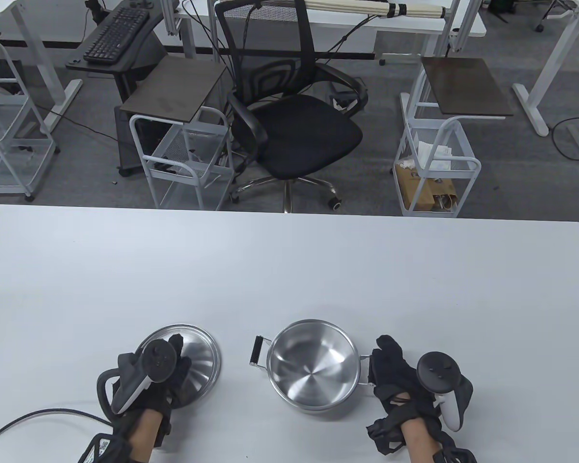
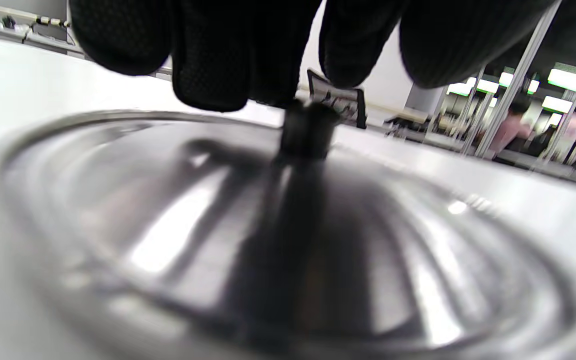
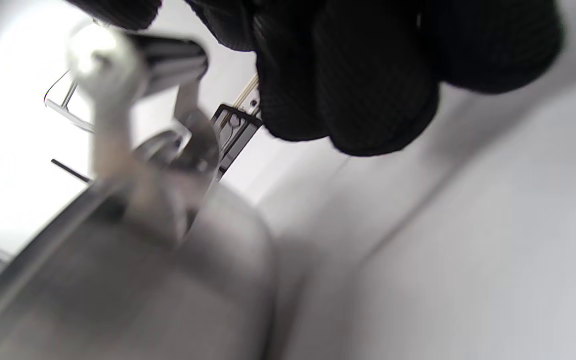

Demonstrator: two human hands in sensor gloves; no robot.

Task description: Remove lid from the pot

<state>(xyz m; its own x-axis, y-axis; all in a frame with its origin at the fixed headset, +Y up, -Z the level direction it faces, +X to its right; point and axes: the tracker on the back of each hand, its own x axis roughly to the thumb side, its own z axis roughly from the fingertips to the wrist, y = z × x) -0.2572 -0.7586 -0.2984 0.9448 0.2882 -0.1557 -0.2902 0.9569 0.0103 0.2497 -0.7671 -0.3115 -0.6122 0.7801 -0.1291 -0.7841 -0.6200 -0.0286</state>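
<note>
The steel lid [image 1: 203, 354] lies on the white table [image 1: 289, 270] to the left of the pot, dome up. My left hand [image 1: 176, 354] is over its middle; in the left wrist view my fingertips [image 2: 208, 75] close around the top of the black knob [image 2: 308, 135] of the lid [image 2: 288, 250]. The steel pot [image 1: 313, 371] stands uncovered, with nothing inside. My right hand [image 1: 383, 361] lies against its right handle. In the right wrist view the handle [image 3: 168, 55] sits beside my curled fingers [image 3: 368, 100]; whether they grip it is unclear.
The pot's left handle [image 1: 257, 352] sticks out toward the lid. A cable [image 1: 29, 419] runs across the table's near left corner. Beyond the far edge stand an office chair [image 1: 294, 125] and wire carts [image 1: 183, 159].
</note>
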